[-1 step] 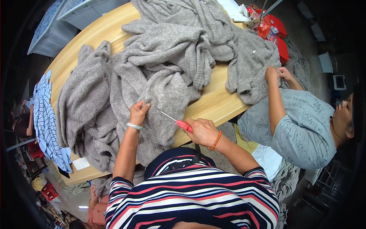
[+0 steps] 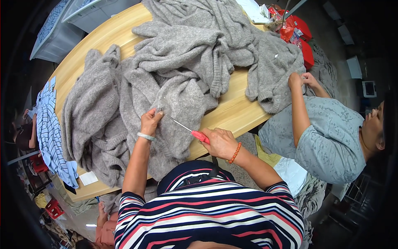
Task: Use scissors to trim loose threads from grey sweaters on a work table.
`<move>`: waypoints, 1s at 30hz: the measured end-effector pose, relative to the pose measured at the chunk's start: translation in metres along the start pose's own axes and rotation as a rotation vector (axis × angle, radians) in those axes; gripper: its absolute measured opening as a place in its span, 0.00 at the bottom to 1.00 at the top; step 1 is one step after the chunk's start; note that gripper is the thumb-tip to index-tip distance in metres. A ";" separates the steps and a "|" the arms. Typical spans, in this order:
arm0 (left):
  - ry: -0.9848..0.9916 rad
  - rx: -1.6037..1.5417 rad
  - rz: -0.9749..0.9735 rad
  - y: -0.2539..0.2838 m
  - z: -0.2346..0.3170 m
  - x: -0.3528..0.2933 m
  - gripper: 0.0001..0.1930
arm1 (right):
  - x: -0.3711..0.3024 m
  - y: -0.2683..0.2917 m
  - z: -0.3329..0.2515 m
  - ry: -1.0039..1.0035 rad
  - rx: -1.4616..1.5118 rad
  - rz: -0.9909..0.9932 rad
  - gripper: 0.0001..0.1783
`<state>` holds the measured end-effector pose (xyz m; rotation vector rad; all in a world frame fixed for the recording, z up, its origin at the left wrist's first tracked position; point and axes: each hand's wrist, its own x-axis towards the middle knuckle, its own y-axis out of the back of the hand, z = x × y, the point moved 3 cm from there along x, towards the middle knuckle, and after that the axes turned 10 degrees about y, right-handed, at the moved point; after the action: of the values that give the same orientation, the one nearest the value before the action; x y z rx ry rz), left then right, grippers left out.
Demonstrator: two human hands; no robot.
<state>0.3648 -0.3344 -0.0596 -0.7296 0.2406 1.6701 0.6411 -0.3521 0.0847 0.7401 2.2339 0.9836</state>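
Note:
A grey knit sweater (image 2: 178, 101) lies bunched at the table's near edge, just in front of me. Its fabric is pinched between the thumb and fingers of my left hand (image 2: 151, 122). My right hand (image 2: 220, 143) is closed around the red handle of a thin metal tool (image 2: 200, 136), which looks like an awl or hook. The shaft slants up to the left, and its tip ends at the fabric beside my left fingertips. Whether the tip goes into the knit is too small to tell.
More grey sweaters (image 2: 91, 103) cover much of the wooden table (image 2: 236, 118). At the right, a co-worker (image 2: 323, 133) handles a grey garment (image 2: 275, 70). Blue checked cloth (image 2: 49, 128) hangs over the left edge. Pale bins (image 2: 99, 14) stand beyond, and red stools (image 2: 306, 54) at the far right.

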 end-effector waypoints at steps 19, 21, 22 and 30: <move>0.018 0.152 0.063 -0.021 0.029 0.032 0.05 | 0.014 0.022 0.008 -0.062 -0.005 0.079 0.12; -0.014 0.131 0.055 -0.023 0.029 0.027 0.04 | 0.014 0.022 0.008 -0.055 0.002 0.075 0.12; -0.048 0.110 0.044 -0.025 0.030 0.025 0.04 | 0.014 0.022 0.007 -0.045 -0.001 0.073 0.12; -0.027 -0.097 -0.021 -0.016 0.029 0.022 0.06 | 0.014 0.026 0.006 -0.013 0.004 0.040 0.13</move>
<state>0.3690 -0.2971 -0.0462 -0.7790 0.1331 1.6795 0.6422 -0.3245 0.0979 0.7937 2.2188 0.9907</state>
